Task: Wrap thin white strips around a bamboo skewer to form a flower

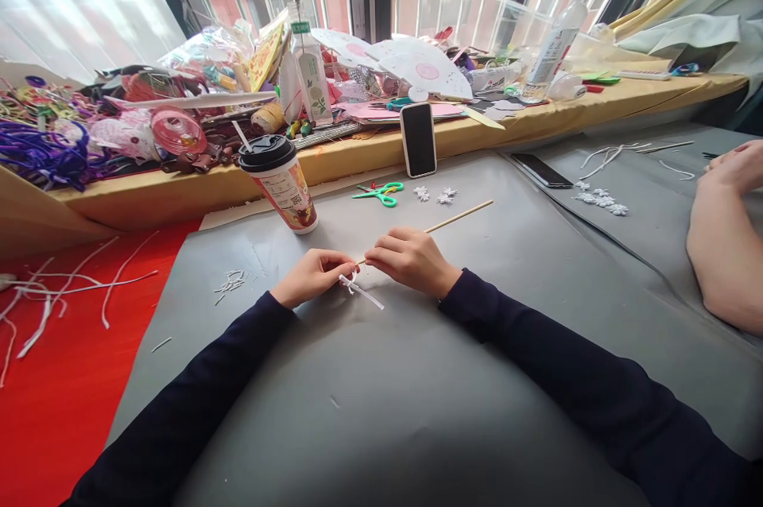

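Between the fingers of my right hand (pixel 411 257) is a thin wooden stick (pixel 458 215), slanting up to the right. Its lower end reaches the fingertips of my left hand (pixel 315 276), which pinch a white cord piece (pixel 369 298) with a small loop and a loose tail hanging down. Both hands meet just above the grey table cover (pixel 358 396). Beyond them lie green-handled scissors (pixel 381 194) and small white flower-like pieces (pixel 434 195). Short white clippings (pixel 231 282) are scattered left of my left hand.
A paper cup with a straw (pixel 286 189) stands at the back left, and a phone (pixel 419 140) leans upright against the ledge. Another phone (pixel 542 171) lies flat to the right, near another person's arm (pixel 724 229). White cords (pixel 77 284) lie on the red surface at left. Craft materials crowd the windowsill.
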Demonstrator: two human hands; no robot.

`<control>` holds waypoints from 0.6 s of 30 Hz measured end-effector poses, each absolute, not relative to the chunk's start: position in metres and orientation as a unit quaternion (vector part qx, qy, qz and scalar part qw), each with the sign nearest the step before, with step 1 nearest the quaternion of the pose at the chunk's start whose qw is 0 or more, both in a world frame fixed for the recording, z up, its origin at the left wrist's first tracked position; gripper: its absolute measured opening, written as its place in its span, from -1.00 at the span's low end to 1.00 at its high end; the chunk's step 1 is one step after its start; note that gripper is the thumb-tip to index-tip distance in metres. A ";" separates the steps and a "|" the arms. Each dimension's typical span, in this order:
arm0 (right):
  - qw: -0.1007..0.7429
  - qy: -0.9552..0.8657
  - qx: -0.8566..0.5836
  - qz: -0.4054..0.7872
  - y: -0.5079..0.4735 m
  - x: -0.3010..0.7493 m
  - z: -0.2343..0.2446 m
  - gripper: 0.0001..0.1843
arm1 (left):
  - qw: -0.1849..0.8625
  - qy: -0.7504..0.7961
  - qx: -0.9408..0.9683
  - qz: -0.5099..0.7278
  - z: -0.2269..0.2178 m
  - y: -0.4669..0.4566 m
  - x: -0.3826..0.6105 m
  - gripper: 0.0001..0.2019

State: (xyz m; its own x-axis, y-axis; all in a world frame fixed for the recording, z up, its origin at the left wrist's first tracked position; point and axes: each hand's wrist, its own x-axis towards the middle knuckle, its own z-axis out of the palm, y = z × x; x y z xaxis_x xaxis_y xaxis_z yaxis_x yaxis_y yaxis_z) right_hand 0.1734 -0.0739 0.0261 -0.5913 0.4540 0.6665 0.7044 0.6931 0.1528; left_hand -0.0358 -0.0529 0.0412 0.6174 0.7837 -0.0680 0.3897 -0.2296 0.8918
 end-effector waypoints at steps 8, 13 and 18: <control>0.300 -0.870 -0.327 -0.214 -0.075 0.173 0.027 -0.77 | 0.471 0.386 0.769 0.196 0.043 -0.053 -0.035 -0.67; 0.295 -0.871 -0.329 -0.215 -0.076 0.173 0.028 -0.78 | 0.462 0.389 0.772 0.198 0.039 -0.052 -0.036 -0.65; 0.292 -0.875 -0.331 -0.197 -0.076 0.173 0.027 -0.77 | 0.513 0.356 0.761 0.175 0.041 -0.047 -0.039 -0.67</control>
State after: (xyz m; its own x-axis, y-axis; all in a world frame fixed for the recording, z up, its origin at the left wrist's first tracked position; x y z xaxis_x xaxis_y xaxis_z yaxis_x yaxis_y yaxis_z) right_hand 0.1728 -0.0759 0.0268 -0.6105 0.4646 0.6414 0.6946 0.7032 0.1517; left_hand -0.0389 -0.0472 0.0413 0.6856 0.7214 -0.0974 0.3615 -0.2212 0.9058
